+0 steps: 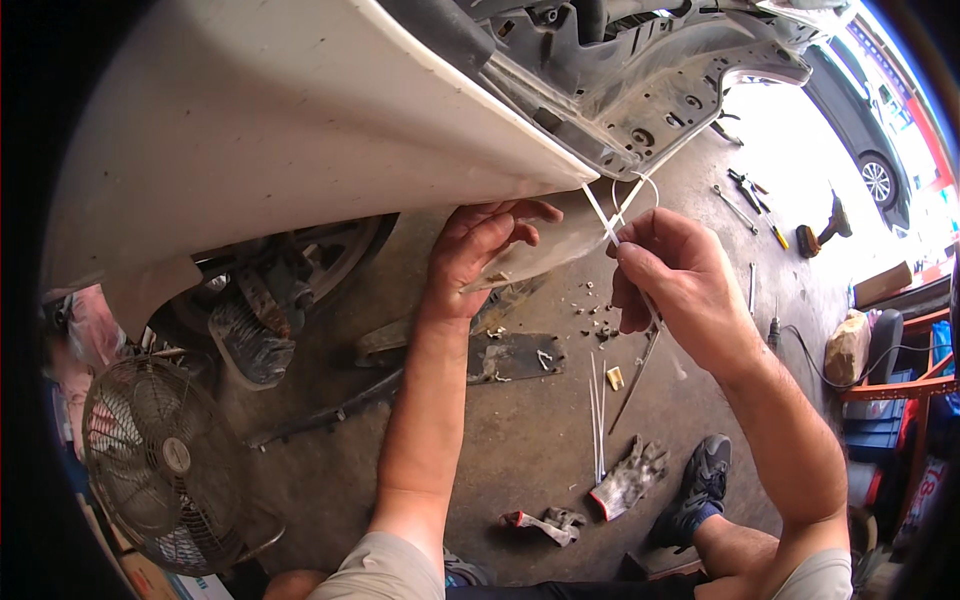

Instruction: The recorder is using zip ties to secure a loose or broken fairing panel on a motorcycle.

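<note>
A white plastic cable tie (604, 214) dangles from the corner of a white body panel (300, 100), below the bare grey inner structure (640, 120) of the vehicle. A second tie (652, 188) loops beside it. My right hand (675, 280) pinches the crossed tie strands between thumb and fingers. My left hand (470, 255) is just under the panel's lower edge, fingers bent and apart, palm against a pale, dirty plastic piece (550, 250) that stretches toward the ties; whether it grips that piece is unclear.
A wheel (355, 260) and a fan (160, 460) stand left. On the floor lie spare cable ties (598, 420), gloves (625, 480), a black strip (510, 360), clips, pliers (750, 195) and a drill (820, 230). An orange shelf (895, 390) stands right, a dark car (860, 140) beyond.
</note>
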Motion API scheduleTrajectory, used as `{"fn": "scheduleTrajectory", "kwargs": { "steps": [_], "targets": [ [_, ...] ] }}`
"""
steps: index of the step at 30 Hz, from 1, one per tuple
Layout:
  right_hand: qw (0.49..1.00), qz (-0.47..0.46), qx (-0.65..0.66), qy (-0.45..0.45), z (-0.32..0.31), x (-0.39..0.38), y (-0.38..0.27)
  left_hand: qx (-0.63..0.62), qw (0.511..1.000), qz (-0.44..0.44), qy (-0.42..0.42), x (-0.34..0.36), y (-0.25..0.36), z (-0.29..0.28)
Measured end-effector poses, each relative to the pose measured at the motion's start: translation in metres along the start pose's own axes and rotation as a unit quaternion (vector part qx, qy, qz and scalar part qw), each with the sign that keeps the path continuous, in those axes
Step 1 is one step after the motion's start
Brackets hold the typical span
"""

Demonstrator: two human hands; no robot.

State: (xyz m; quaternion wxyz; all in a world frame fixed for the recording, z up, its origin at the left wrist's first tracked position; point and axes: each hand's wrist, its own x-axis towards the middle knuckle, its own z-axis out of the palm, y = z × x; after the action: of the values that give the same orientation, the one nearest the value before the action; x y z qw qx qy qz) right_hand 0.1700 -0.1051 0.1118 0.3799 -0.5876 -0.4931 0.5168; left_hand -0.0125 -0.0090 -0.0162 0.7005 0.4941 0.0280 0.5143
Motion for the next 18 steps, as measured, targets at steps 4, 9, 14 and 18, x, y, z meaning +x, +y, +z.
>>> {"fn": "scheduleTrajectory", "kwargs": {
  "steps": [4, 9, 14, 18],
  "targets": [
    [1.000, -0.017, 0.015, 0.004, -0.002, 0.009, 0.002, 0.004, 1.000, 0.002, -0.008, 0.002, -0.001, 0.002],
    [0.999, -0.037, 0.027, 0.016, 0.005, 0.020, -0.001, 0.016, 1.000, 0.007, -0.017, 0.000, -0.002, 0.000],
    [0.999, -0.034, 0.023, 0.020, 0.005, 0.024, 0.000, 0.001, 1.000, 0.023, 0.009, -0.001, -0.003, 0.004],
    [0.999, -0.035, 0.031, 0.008, 0.004, 0.024, 0.002, -0.002, 0.999, 0.024, 0.031, -0.002, -0.002, 0.007]
  ]
}}
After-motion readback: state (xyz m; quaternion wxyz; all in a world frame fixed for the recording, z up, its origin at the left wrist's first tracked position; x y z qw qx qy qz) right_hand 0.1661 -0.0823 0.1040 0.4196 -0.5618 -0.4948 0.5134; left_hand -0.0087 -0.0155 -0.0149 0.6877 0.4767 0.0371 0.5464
